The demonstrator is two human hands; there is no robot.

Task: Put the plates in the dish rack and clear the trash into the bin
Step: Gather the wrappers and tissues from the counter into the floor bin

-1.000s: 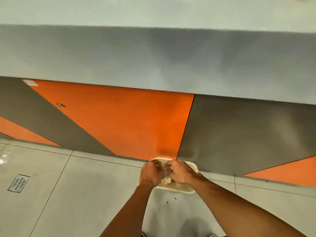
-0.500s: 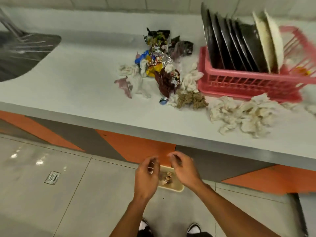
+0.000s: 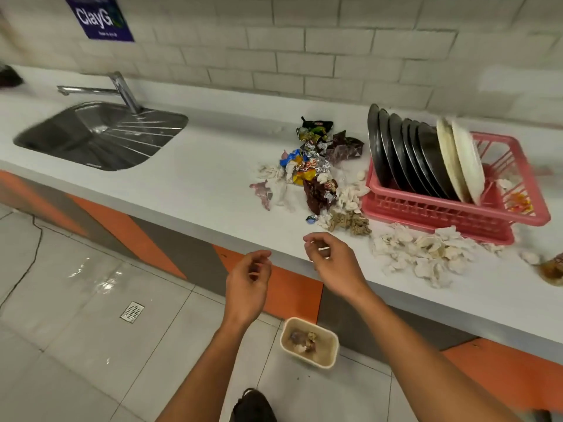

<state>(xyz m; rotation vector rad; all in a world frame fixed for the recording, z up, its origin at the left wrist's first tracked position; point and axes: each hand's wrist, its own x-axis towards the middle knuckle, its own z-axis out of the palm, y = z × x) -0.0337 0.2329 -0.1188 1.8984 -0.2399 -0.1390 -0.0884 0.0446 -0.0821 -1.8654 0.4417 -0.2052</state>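
Note:
A pink dish rack [image 3: 438, 213] on the white counter holds several dark plates [image 3: 405, 153] and two cream plates [image 3: 463, 162], all upright. Left of it lies a heap of coloured wrappers [image 3: 316, 166]; crumpled white tissues [image 3: 423, 254] spread in front of it. A small beige bin [image 3: 309, 342] with some trash inside stands on the floor under the counter. My left hand [image 3: 248, 284] hovers above the floor with curled fingers, empty. My right hand [image 3: 332, 260] is at the counter's front edge, fingers apart, nothing held.
A steel sink [image 3: 100, 135] with a tap [image 3: 122, 89] is set in the counter at the left. A floor drain [image 3: 132, 312] lies in the tiled floor. My shoe [image 3: 253, 403] is near the bin. A brownish item [image 3: 553, 269] sits at the counter's far right.
Both hands have risen from the bin on the floor to counter height and opened. The view has tilted up from the cabinet front to the counter and wall.

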